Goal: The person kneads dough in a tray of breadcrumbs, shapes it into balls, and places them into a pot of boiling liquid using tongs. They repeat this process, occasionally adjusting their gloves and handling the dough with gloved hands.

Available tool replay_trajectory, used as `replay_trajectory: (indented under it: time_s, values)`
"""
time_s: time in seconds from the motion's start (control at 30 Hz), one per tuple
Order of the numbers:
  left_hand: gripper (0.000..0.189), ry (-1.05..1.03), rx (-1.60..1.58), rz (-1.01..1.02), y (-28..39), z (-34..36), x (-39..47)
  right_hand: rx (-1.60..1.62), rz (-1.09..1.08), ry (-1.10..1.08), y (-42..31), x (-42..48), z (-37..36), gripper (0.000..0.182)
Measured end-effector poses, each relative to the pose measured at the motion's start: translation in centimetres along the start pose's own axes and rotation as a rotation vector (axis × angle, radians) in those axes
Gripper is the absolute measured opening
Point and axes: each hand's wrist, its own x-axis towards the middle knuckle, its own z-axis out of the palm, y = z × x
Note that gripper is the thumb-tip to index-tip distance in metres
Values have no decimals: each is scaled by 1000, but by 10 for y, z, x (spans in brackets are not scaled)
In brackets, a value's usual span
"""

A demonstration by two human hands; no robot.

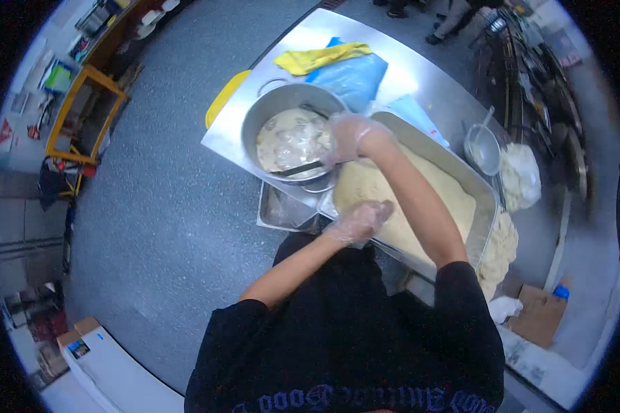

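My right hand (349, 137), in a clear plastic glove, is over the right rim of a large metal pot (250, 116). The pot holds pale, batter-like liquid with lumpy pieces (294, 139). A black bar or handle (299, 169) crosses the pot's near side and ends beside my right fingers; I cannot tell whether they grip it. My left hand (360, 221), gloved the same way, has curled fingers above the near left part of a deep metal tray (485, 235). Pale flour or breading (429, 191) fills much of the tray. Whatever my left hand may hold is hidden.
On the steel table (408, 46) lie a yellow cloth (323, 58) and a blue plastic bag (354, 80). A sieve-like bowl (482, 149) and a white bag (524, 173) are at the right. A smaller metal pan (284, 211) sits below the pot. People's legs (452, 20) show at the top.
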Motion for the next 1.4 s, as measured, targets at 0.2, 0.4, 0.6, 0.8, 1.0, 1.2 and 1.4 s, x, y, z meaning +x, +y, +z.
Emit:
replay_trajectory:
  time_s: [0.2,0.4,0.6,0.8,1.0,1.2,1.4]
  values:
    - [30,92,252,91,-4,-44,-8,-154,83,-82,-34,37,-30,55]
    - [34,-8,-89,-65,-12,-39,-13,-360,28,13,-59,22,-78,29]
    - [33,142,-144,-73,-9,-53,3,-722,-80,371,-68,68,-51,21]
    - [37,149,-222,-18,-13,-50,4,-601,-88,242,-78,48,-54,18]
    - [46,-130,-242,-66,1,-62,16,-424,116,102,-21,13,-54,31]
    - [64,148,-913,-99,-35,19,47,-285,-109,844,44,-15,-1,38]
    - [95,482,-1623,-91,32,-27,136,277,112,1189,15,-160,51,33]
